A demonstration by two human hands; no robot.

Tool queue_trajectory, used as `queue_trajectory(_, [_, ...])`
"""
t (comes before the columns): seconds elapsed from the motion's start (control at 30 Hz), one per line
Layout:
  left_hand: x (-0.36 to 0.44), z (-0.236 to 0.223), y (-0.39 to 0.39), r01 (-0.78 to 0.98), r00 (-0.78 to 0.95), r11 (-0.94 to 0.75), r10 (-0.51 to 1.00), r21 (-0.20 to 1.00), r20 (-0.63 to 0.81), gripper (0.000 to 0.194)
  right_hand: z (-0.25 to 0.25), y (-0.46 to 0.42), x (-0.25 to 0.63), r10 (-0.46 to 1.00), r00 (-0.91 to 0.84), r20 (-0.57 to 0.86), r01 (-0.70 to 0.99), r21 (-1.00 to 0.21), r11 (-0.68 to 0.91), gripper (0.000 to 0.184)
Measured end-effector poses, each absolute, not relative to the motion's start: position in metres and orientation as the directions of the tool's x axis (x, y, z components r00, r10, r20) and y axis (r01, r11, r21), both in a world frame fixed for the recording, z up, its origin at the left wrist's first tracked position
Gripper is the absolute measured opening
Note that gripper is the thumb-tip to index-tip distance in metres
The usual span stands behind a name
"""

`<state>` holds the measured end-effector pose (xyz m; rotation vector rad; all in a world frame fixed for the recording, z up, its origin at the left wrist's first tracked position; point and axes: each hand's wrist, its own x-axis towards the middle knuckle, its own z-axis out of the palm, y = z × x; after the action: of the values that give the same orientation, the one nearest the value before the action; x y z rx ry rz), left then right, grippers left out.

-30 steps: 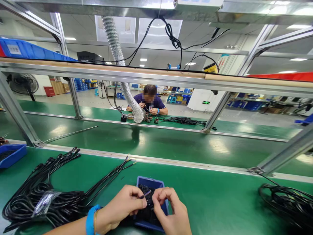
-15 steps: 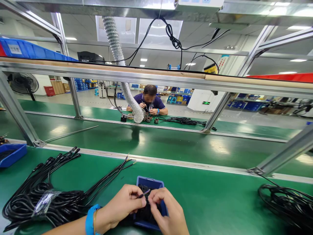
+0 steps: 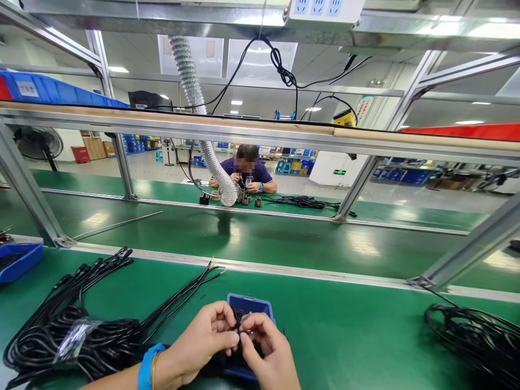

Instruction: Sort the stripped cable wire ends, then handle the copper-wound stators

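My left hand, with a blue wristband, pinches a thin black wire end right over a small blue tray holding small dark parts. My right hand is pinched against the same wire end, fingertips touching the left hand's. Both hands hover just above the tray on the green bench. A large bundle of black cables, bound by a clear wrap, lies to the left, its stripped ends fanned out toward the tray.
Another coil of black cables lies at the right. A blue bin sits at the left edge. Beyond the green conveyor, a seated person works under a silver duct hose. Aluminium frame bars cross overhead.
My two hands have drawn closer together until the fingertips meet on the wire end. The view has tilted slightly downward.
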<state>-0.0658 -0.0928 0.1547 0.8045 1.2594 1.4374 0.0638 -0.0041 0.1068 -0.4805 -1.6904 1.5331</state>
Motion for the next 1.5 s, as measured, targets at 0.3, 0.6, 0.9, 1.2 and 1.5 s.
queue_trajectory(0.3, [-0.067,0.150,-0.090,-0.055,-0.300,0.101,0.947,0.993,-0.113,0.022,0.135,0.043,0.095,0.536,-0.815,0.223,0.239,-0.712,0.660,0.017])
queue_trajectory(0.6, [-0.052,0.143,-0.107,0.626,-0.035,-0.003,0.999,0.780,0.033,0.009,0.090,0.046,0.061,0.332,-0.893,0.303,0.313,-0.112,0.943,0.016])
queue_trajectory(0.9, [-0.050,0.118,-0.098,0.313,-0.060,-0.089,0.992,0.946,0.113,0.029,0.102,0.043,0.072,0.353,-0.823,0.445,0.277,-0.229,0.933,0.021])
queue_trajectory(1.2, [-0.062,0.136,-0.085,-0.152,-0.366,0.119,0.916,0.981,-0.167,0.034,0.120,0.028,0.077,0.436,-0.591,0.679,0.032,-0.521,0.853,0.015])
queue_trajectory(1.5, [-0.061,0.150,-0.086,-0.168,-0.370,0.144,0.908,0.975,-0.197,0.030,0.131,0.028,0.083,0.331,-0.574,0.749,0.007,-0.400,0.916,0.019])
